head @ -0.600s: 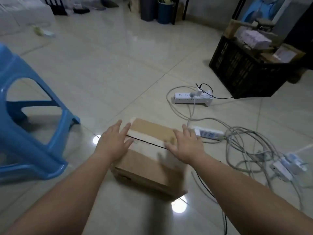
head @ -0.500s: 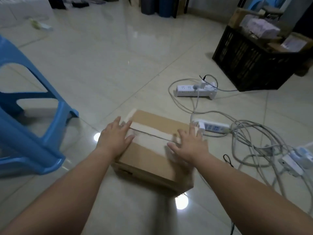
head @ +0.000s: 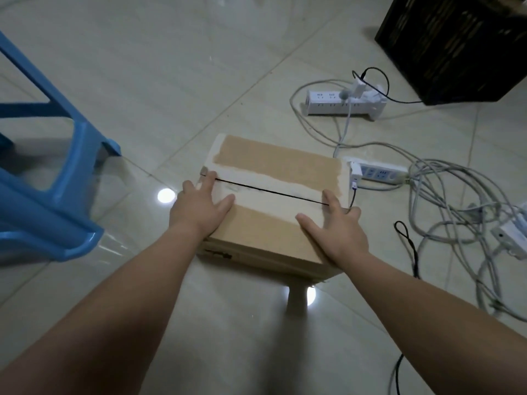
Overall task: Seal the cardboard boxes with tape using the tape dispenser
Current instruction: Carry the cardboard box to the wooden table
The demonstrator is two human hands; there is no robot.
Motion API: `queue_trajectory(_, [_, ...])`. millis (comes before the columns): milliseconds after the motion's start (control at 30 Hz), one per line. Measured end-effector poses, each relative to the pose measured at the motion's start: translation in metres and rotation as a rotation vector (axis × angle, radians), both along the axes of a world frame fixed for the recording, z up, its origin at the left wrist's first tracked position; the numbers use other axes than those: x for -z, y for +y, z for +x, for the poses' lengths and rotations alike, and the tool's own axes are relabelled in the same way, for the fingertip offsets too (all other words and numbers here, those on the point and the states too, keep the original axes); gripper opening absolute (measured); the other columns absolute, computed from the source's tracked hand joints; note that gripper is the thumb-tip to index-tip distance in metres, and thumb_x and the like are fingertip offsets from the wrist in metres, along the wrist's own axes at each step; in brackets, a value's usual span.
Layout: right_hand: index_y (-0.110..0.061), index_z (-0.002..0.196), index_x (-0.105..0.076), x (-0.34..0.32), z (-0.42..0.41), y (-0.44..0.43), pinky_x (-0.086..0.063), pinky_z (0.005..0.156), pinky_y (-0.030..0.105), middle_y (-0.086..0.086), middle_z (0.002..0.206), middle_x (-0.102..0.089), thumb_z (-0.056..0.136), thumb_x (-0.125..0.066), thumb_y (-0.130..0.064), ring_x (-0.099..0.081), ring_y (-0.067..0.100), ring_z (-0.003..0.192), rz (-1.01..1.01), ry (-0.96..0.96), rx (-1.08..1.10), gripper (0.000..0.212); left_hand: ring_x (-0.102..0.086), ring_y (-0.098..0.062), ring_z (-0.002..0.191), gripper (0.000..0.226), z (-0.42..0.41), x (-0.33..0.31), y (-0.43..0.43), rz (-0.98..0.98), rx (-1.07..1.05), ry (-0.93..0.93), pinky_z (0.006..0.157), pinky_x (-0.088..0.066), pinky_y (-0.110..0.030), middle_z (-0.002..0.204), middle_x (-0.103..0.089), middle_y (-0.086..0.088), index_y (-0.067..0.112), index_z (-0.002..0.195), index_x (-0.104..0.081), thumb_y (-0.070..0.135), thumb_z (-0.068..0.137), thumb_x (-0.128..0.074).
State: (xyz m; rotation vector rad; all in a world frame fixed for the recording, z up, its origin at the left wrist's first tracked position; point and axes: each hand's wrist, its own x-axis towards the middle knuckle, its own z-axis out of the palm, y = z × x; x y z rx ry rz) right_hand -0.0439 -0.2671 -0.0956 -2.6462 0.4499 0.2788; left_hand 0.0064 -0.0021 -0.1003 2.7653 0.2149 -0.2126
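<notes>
Rectangular cardboard box (head: 265, 232) sits ctr frame on glossy tile floor (head: 199, 67). L hand (head: 199, 212) at its 9 o'clock end, R hand (head: 336, 232) at 3 o'clock, fingers spread, pressing flat on matte top; thin dark seam (head: 271, 191) runs between.

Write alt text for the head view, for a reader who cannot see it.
A left hand and right hand press flat on the ends of a closed cardboard box on a tiled floor, its seam a dark line. A blue stool stands left; power strips and cables lie right.
</notes>
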Motion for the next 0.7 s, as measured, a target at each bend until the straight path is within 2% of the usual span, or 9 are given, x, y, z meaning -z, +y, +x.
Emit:
queue_trajectory(167, [-0.049,0.141,-0.012,-0.027,0.022,-0.001,-0.044,0.077,0.038,0.014,0.138,-0.026,0.065,-0.04,-0.088,-0.054,0.032,0.111,-0.018,-0.006,-0.024,0.089,-0.044,-0.037,0.111,0.068,0.007,-0.029,-0.004,0.005,-0.063,-0.028,0.082,-0.038,-0.039,0.121,-0.042,-0.017,0.036,0.144,-0.023,0.065,0.084,-0.04])
queue_trajectory(233, [-0.048,0.141,-0.014,-0.057,0.028,0.0,-0.043,0.079,0.039,0.015,0.143,-0.023,0.066,-0.043,-0.086,-0.053,0.034,0.113,0.004,-0.018,-0.036,0.089,-0.044,-0.037,0.111,0.068,0.011,-0.062,0.001,0.006,-0.077,-0.066,0.085,-0.039,-0.04,0.12,-0.042,-0.018,0.036,0.144,-0.024,0.064,0.084,-0.041])
queue_trajectory(333, [-0.046,0.14,-0.016,-0.119,0.029,0.002,-0.04,0.077,0.037,0.01,0.14,-0.025,0.066,-0.049,-0.083,-0.052,0.031,0.112,0.073,-0.042,-0.025,0.09,-0.045,-0.038,0.108,0.066,0.013,-0.129,0.006,-0.018,-0.095,-0.113,0.086,-0.04,-0.042,0.117,-0.043,-0.018,0.035,0.143,-0.024,0.062,0.086,-0.042])
queue_trajectory(433, [-0.043,0.141,-0.018,-0.199,0.029,0.003,-0.038,0.075,0.036,0.004,0.135,-0.028,0.064,-0.055,-0.081,-0.052,0.027,0.11,0.116,-0.074,0.019,0.093,-0.046,-0.037,0.106,0.065,0.01,-0.206,0.009,-0.081,-0.13,-0.118,0.083,-0.041,-0.042,0.117,-0.043,-0.017,0.036,0.143,-0.022,0.062,0.086,-0.042])
queue_trajectory(533, [-0.042,0.141,-0.019,-0.298,0.027,0.002,-0.036,0.075,0.036,0.0,0.133,-0.03,0.062,-0.058,-0.08,-0.052,0.026,0.11,0.121,-0.1,0.028,0.095,-0.046,-0.036,0.11,0.067,0.002,-0.295,0.012,-0.151,-0.162,-0.115,0.087,-0.041,-0.043,0.12,-0.043,-0.017,0.034,0.145,-0.021,0.06,0.087,-0.043])
queue_trajectory(633, [-0.037,0.143,-0.016,-0.415,0.028,0.002,-0.039,0.08,0.041,-0.001,0.137,-0.03,0.061,-0.06,-0.079,-0.05,0.026,0.116,0.127,-0.126,0.029,0.102,-0.045,-0.035,0.112,0.066,-0.003,-0.407,0.013,-0.204,-0.197,-0.148,0.081,-0.037,-0.039,0.121,-0.045,-0.017,0.031,0.144,-0.022,0.057,0.088,-0.044])
queue_trajectory(700, [-0.032,0.146,-0.011,-0.501,0.029,0.004,-0.041,0.086,0.044,-0.001,0.143,-0.029,0.061,-0.062,-0.078,-0.043,0.025,0.124,0.131,-0.158,0.045,0.109,-0.044,-0.036,0.115,0.067,-0.002,-0.491,0.017,-0.248,-0.218,-0.191,0.086,-0.037,-0.041,0.125,-0.046,-0.018,0.025,0.145,-0.023,0.054,0.089,-0.047])
